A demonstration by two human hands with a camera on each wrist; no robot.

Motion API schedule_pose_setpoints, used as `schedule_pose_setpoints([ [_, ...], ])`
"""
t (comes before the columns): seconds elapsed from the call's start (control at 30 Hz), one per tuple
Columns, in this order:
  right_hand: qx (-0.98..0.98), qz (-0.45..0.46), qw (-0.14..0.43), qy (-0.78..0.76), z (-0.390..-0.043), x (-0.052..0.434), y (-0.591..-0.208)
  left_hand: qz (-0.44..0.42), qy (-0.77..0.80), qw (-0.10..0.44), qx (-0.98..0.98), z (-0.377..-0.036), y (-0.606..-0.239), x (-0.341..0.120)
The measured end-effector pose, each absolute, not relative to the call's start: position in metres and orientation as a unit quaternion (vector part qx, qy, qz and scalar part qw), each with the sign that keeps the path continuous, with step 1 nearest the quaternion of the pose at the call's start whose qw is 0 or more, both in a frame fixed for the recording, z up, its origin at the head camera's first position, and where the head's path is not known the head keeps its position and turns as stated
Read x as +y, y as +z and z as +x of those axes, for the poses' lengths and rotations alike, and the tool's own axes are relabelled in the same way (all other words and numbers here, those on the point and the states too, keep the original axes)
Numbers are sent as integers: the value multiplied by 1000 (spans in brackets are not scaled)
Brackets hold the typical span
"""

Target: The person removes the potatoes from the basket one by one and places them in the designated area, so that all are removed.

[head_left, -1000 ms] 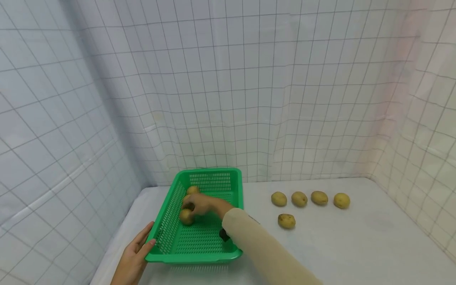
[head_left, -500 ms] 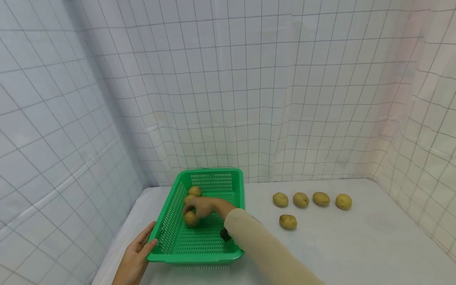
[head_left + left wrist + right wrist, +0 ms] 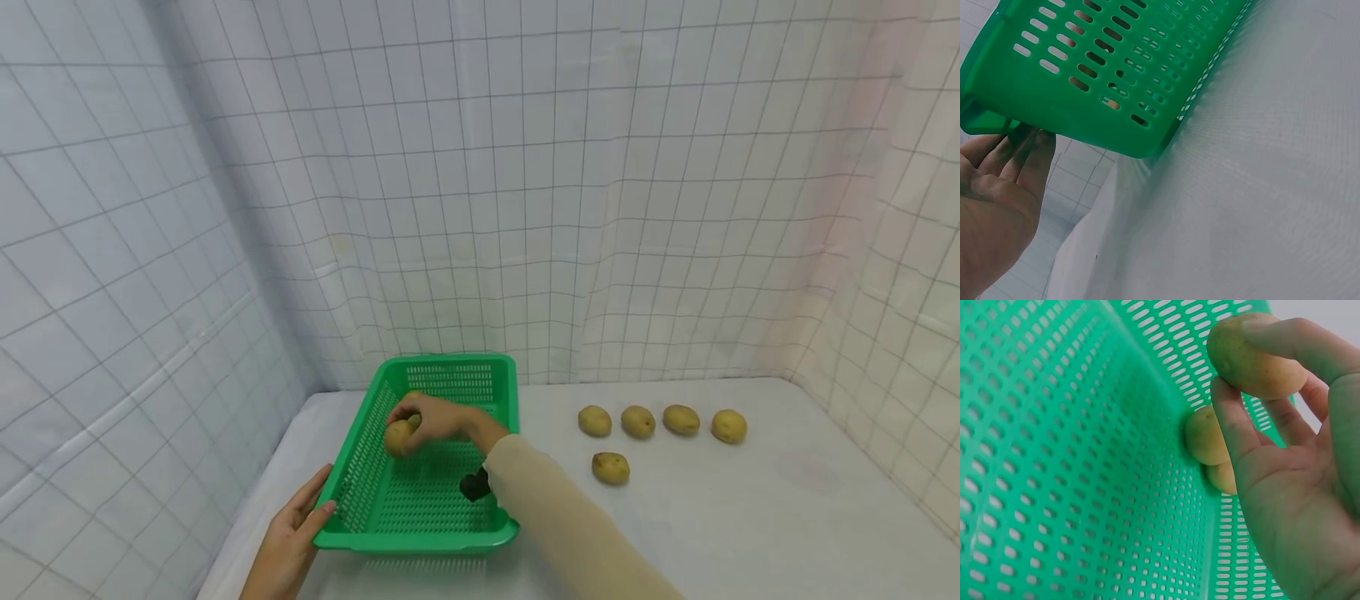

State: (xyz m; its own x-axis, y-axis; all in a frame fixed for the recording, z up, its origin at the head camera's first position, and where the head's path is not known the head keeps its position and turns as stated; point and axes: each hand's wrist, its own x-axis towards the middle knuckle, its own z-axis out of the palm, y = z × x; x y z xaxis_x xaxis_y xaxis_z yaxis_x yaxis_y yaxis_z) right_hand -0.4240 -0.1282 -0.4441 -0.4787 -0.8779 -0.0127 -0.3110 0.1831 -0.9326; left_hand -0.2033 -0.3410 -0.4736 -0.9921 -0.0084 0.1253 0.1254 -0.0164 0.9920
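White table (image 3: 750,517) carries the green perforated basket (image 3: 420,508) at left. Left hand (image 3: 288,533), fingers straight, touches its near-left corner. Right hand (image 3: 442,419) holds an oval, yellow-brown potato (image 3: 398,437) pinched at its fingertips above the basket floor.

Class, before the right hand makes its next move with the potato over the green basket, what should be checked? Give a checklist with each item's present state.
1. Right hand grips the potato firmly: ok, fingers curl round it.
2. Potato clear of the basket floor: ok, it is lifted.
3. Left hand steadies the basket: ok, fingers touch its near left corner.
4. Other potatoes in the basket out of the way: ok, two lie against the far wall.
5. Five potatoes on the table apart from the basket: ok.
6. Basket flat on the table: cannot tell.
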Motion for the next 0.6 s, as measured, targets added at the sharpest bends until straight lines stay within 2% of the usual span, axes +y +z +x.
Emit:
schedule_pose_setpoints([
  [0.6, 616, -388, 313, -610, -421, -118, -421, -23, -715, 40, -698, -206, -473, -341],
])
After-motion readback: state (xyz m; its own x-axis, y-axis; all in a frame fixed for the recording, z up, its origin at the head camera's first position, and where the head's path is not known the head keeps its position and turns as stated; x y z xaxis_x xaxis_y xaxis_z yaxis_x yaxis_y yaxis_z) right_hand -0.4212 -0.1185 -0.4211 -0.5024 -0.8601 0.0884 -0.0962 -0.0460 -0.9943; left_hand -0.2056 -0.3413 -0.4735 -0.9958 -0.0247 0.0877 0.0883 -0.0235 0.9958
